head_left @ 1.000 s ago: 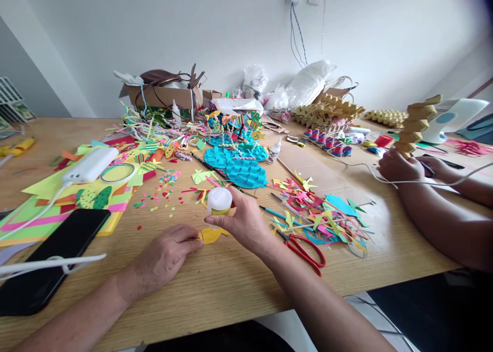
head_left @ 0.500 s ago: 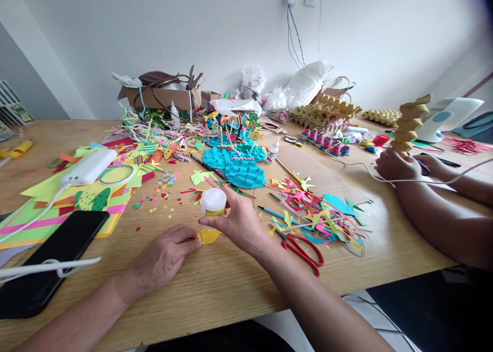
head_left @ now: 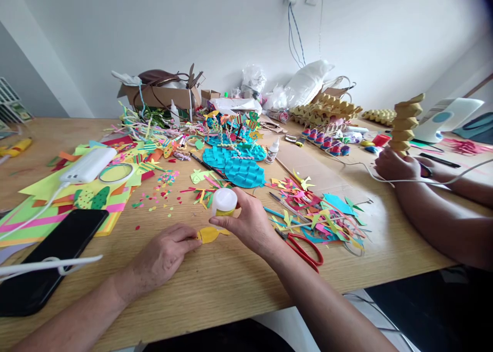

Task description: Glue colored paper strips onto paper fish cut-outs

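Observation:
My left hand [head_left: 167, 254] is closed, its fingertips pinching the left end of a yellow paper fish [head_left: 210, 234] flat on the wooden table. Over the paper, my right hand [head_left: 248, 221] grips a white glue bottle [head_left: 224, 202] with a yellow label. The bottle's round base faces up, and its tip is hidden from me. Just right of my right wrist lie red-handled scissors [head_left: 308, 252]. Behind my hands sits a turquoise paper piece [head_left: 244, 172] with raised folds, and a second white bottle [head_left: 272, 151] stands upright beside it.
Colored paper scraps [head_left: 319, 218] spread to the right. Paper sheets [head_left: 42, 192], a white power bank [head_left: 88, 164] and a black phone [head_left: 54, 259] lie at left. Another person's hand [head_left: 398, 164] at right holds a stack of egg-carton cups [head_left: 404, 126]. A white cable [head_left: 385, 180] crosses there.
My right hand has moved the glue bottle a little to the right, along the yellow paper fish, uncovering more of it. My left hand stays in place.

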`<action>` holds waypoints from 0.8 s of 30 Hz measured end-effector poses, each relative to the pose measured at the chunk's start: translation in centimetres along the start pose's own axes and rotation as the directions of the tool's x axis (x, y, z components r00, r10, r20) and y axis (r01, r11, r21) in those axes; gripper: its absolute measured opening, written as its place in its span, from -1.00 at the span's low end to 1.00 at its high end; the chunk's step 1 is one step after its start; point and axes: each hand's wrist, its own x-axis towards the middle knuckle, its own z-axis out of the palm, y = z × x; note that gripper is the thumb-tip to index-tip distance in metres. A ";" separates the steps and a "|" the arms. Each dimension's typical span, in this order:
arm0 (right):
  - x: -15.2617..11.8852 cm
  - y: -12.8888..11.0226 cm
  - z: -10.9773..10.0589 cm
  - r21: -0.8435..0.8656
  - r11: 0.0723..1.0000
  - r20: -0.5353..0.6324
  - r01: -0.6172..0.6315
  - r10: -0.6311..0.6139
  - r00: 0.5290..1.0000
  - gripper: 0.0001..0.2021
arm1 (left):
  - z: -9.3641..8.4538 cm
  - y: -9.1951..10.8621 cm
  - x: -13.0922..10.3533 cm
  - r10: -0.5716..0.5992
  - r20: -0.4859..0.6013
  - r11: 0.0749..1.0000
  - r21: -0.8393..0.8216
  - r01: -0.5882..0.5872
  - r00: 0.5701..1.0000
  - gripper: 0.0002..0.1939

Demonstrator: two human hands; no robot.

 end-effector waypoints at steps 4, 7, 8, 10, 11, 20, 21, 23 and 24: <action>-0.4 -0.3 -0.2 -0.011 1.000 0.018 0.000 0.001 1.000 -0.70 | 0.0 0.0 -0.1 0.000 0.004 1.000 0.003 0.000 1.000 -0.64; -0.7 -0.6 -0.1 -0.013 1.000 0.044 0.003 -0.003 0.999 -0.70 | 0.1 -0.1 -0.2 0.004 0.008 1.000 -0.001 -0.004 1.000 -0.67; -0.7 -0.8 0.0 -0.010 1.000 0.050 0.003 -0.002 0.999 -0.69 | 0.1 -0.2 -0.2 0.004 0.012 1.000 -0.002 -0.004 1.000 -0.68; -0.8 -1.0 0.3 -0.006 1.000 0.056 0.003 -0.003 0.998 -0.67 | 0.2 -0.2 -0.3 0.001 0.024 1.000 -0.005 -0.001 1.000 -0.69; -0.8 -1.2 0.4 -0.006 1.000 0.058 0.005 -0.005 0.998 -0.66 | 0.3 -0.3 -0.3 -0.001 0.026 1.000 -0.006 0.001 1.000 -0.70; -0.1 -1.7 1.7 0.031 0.999 0.074 0.014 -0.016 0.997 -0.68 | 0.4 -0.2 -0.4 0.008 -0.007 1.000 -0.027 -0.009 1.000 -0.70; 0.0 -1.6 1.8 0.031 0.999 0.068 0.021 -0.023 0.997 -0.69 | 0.4 -0.2 -0.4 0.011 -0.008 1.000 -0.017 -0.011 1.000 -0.69; 0.3 -1.4 2.1 0.021 0.999 0.058 0.028 -0.029 0.998 -0.70 | 0.3 -0.2 -0.4 0.017 -0.015 1.000 0.007 -0.017 1.000 -0.67; 0.4 -1.4 2.2 0.014 0.999 0.055 0.029 -0.030 0.998 -0.70 | 0.3 -0.2 -0.4 0.020 -0.019 1.000 0.017 -0.019 1.000 -0.67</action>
